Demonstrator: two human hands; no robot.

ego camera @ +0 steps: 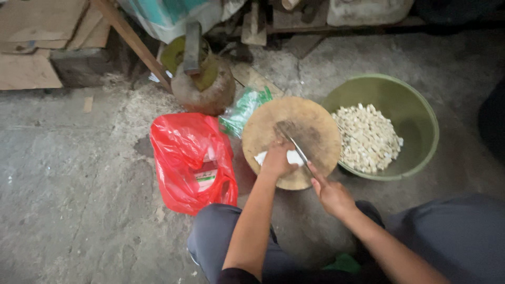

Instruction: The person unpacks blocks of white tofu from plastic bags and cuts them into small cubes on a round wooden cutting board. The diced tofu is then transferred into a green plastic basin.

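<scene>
A round wooden chopping board point(310, 122) lies on the concrete floor in front of my knees. My left hand point(276, 159) presses down on a white block of food point(291, 157) at the board's near edge. My right hand point(332, 195) grips a knife point(295, 148) whose blade runs up across the board beside the white block. Right of the board stands a green basin point(415, 118) holding a pile of small white cut cubes point(367, 138).
A red plastic bag point(190, 160) lies left of the board, with a clear green-printed bag point(243, 110) behind it. A rusty round metal object point(204, 84), wooden planks point(39, 39) and clutter stand along the back. Bare concrete floor point(73, 173) spreads left.
</scene>
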